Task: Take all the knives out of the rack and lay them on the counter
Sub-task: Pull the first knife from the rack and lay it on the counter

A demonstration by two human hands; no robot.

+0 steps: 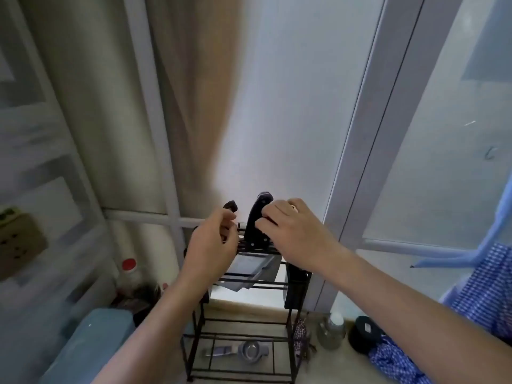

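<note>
A black wire knife rack (pixel 297 284) stands on the beige counter (pixel 332 368) against the wall. Two dark-handled knives sit upright in its top slots. The larger knife (pixel 256 231) is in the middle, and its wide grey blade (pixel 249 268) shows below the slots. My right hand (pixel 293 231) is closed around its handle from the right. The smaller knife's handle tip (pixel 230 205) pokes up just above my left hand (pixel 210 245), whose fingers curl around the handle's lower part. The frame is blurred.
On the rack's bottom shelf lies a small metal strainer (pixel 250 351). A glass jar (pixel 331 331), a black round object (pixel 364 333) and blue checked cloth (pixel 388 358) sit to the right. At the left are a blue-grey box (pixel 91 345) and a red-capped bottle (pixel 129 266).
</note>
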